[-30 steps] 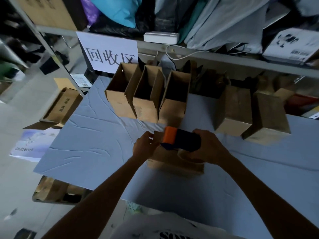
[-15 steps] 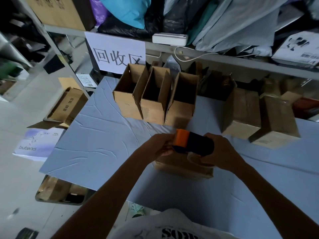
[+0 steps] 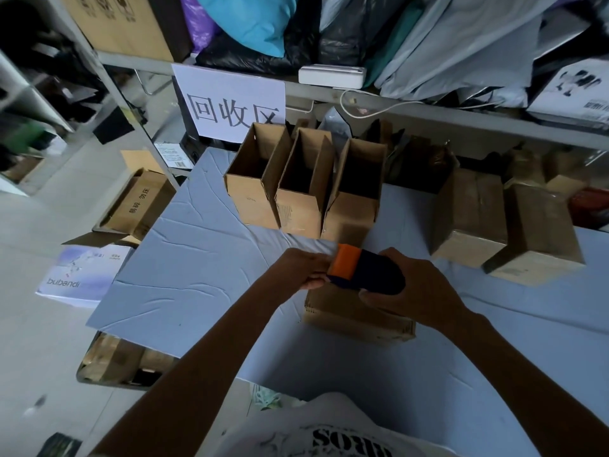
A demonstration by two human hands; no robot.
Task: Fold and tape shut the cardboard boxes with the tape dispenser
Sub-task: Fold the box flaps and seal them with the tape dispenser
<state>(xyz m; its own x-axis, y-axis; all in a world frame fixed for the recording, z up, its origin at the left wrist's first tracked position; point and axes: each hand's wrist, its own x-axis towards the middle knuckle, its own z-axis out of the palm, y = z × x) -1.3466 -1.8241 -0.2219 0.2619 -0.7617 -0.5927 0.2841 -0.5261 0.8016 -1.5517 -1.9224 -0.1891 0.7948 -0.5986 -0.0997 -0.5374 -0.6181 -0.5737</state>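
**Change.** One second ago the left hand [image 3: 304,268] rested at the left edge of the cardboard box [image 3: 357,316], apart from the tape dispenser [image 3: 369,275]. It has since closed in and now touches the dispenser's orange nose [image 3: 346,263]. The right hand [image 3: 418,291] has stayed on the dispenser throughout.

**Grip.**
- Right hand: fingers and thumb wrapped round the dark body of the dispenser, holding it just above the box top.
- Left hand: fingers curled at the orange nose. Whether they pinch the tape end, the nose or the box edge cannot be told.

**Location.** The box being worked lies flat on the blue table [image 3: 197,275], centre of the frame, directly under both hands. Three open boxes [image 3: 303,199] stand above it at upper centre. Two closed boxes [image 3: 468,222] sit at right.

**Meaning for the task.** The contact at the nose suggests the tape end is being freed or anchored at the left edge of the box. No tape strip is visible on it.
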